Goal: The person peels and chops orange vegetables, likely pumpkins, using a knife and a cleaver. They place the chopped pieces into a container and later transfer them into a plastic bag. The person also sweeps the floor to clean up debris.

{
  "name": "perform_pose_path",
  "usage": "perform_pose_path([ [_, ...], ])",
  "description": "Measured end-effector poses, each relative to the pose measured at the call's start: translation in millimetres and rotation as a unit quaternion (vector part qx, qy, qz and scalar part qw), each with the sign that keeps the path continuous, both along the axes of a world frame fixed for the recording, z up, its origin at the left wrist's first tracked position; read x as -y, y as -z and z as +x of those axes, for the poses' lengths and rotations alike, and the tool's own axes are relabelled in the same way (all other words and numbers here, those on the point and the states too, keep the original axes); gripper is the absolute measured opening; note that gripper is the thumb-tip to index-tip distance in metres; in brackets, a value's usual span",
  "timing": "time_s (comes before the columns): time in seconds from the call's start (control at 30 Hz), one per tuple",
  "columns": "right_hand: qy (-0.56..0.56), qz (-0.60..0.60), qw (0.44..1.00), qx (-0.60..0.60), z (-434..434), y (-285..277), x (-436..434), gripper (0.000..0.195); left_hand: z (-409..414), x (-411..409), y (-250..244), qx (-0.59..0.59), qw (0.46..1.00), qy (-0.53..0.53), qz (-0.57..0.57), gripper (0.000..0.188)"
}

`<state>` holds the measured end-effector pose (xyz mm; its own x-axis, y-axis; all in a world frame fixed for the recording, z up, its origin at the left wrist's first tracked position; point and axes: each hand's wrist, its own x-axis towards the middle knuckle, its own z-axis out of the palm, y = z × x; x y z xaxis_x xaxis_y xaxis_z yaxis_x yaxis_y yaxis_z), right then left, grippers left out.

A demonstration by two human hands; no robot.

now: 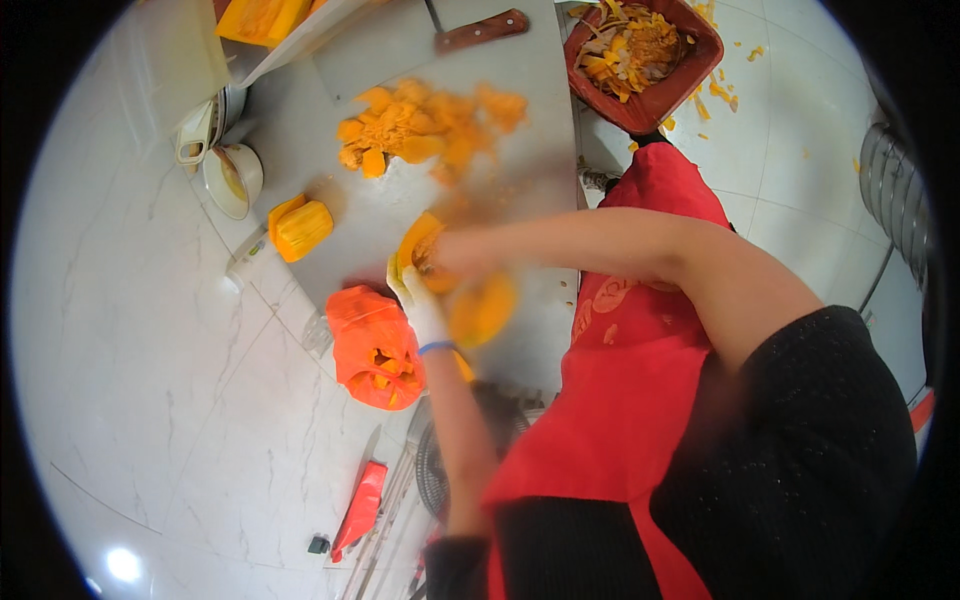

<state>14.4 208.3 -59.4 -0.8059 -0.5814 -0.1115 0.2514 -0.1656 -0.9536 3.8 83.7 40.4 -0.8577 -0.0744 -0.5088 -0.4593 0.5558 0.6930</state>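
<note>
My left hand (420, 304), in a pale glove, grips a hollowed pumpkin piece (414, 238) from its near left side. My right hand (456, 251) is blurred and reaches into the seedy hollow of that piece. Whether its fingers hold a tool is not visible. Just below my hands another pumpkin piece (486, 309) lies blurred on the metal table (536, 247). A heap of stringy pumpkin pulp and scraps (405, 124) is spread farther up the table. Peeled pumpkin chunks (301, 229) rest near the left edge.
An orange plastic bag (356, 330) with pumpkin pieces sits beside my left wrist. A wooden-handled knife (484, 31) lies at the table's far end. A red bin (701, 71) full of peelings stands right of the table. A bowl (251, 172) is at the left edge.
</note>
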Motion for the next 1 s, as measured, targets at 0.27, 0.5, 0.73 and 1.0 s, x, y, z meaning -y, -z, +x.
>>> perform_pose_path([
  [0.27,0.044,0.265,0.957,-0.114,23,-20,-18,0.022,5,6,0,-0.028,0.999,-0.029,0.028,0.051],
  [0.5,-0.058,0.314,0.926,-0.200,10,-18,-57,0.020,6,23,9,-0.021,0.995,-0.032,0.093,0.051],
  [0.73,-0.252,0.207,0.902,-0.282,-92,-54,-30,0.020,-4,20,0,0.041,0.994,-0.041,0.090,0.048],
  [1.0,-0.270,0.171,0.945,-0.071,-94,21,-29,0.030,8,15,-9,-0.015,0.999,0.010,0.041,0.047],
])
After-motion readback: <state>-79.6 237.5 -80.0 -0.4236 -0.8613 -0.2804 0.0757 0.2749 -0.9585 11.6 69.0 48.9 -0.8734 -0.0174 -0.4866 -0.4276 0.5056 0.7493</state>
